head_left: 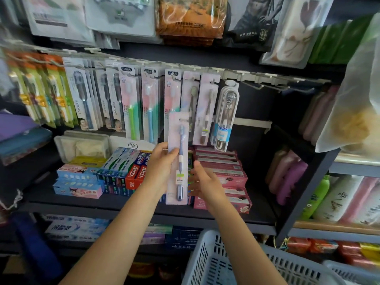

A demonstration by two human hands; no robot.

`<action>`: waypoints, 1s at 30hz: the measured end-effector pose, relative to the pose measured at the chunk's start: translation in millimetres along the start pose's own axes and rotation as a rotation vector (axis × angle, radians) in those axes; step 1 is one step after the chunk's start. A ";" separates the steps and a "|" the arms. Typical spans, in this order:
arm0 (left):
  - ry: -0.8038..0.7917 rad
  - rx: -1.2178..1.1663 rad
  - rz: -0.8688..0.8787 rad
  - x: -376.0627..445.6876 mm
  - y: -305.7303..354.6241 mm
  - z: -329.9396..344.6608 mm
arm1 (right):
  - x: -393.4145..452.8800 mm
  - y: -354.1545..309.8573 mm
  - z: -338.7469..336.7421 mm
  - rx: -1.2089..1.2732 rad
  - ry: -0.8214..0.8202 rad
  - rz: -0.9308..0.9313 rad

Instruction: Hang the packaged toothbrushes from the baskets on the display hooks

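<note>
My left hand (162,167) grips a packaged toothbrush (178,157), a pale pink card with a blue brush, held upright below the hook rail. My right hand (202,179) is beside the pack's lower right edge, fingers spread and relaxed, holding nothing I can make out. The pack's top reaches just under the hanging packs (191,99). Several rows of packaged toothbrushes (127,99) hang from the display hooks. Bare hooks (261,86) stick out at the right end of the rail. A white plastic basket (222,262) sits at the bottom, its contents hidden.
Toothpaste boxes (131,167) and red boxes (222,171) fill the shelf under the hooks. Large packets (191,17) hang above the rail. Bottles (337,198) stand on the right shelf, and a translucent bag (357,99) hangs at the right.
</note>
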State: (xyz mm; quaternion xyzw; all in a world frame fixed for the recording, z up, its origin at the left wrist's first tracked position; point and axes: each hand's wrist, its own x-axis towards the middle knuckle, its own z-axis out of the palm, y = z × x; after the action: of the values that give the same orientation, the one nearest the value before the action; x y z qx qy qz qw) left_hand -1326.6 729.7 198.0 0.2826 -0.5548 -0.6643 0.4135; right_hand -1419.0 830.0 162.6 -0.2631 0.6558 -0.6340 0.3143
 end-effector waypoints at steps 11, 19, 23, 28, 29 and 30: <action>-0.111 0.105 0.174 -11.3 21.3 3.6 | -21.8 -37.9 4.0 -0.013 -0.085 -0.326; -0.072 0.039 0.182 -9.5 39.2 3.6 | -25.5 -62.6 14.6 0.091 -0.093 -0.363; -0.066 0.034 0.176 -11.6 41.1 2.1 | -25.2 -59.6 18.1 0.098 -0.094 -0.350; -0.058 0.028 0.164 -17.1 35.7 -0.3 | -27.6 -52.6 20.4 0.088 -0.094 -0.325; -0.055 0.020 0.161 -17.1 35.6 -0.5 | -28.1 -52.7 21.2 0.086 -0.092 -0.324; -0.051 0.009 0.158 -16.7 36.7 -0.3 | -29.0 -54.2 21.9 0.091 -0.091 -0.326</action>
State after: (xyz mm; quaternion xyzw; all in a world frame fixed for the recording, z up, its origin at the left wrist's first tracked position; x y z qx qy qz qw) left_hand -1309.4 742.4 232.2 0.2229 -0.5887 -0.6339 0.4493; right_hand -1386.3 833.8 218.9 -0.3797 0.5604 -0.6929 0.2483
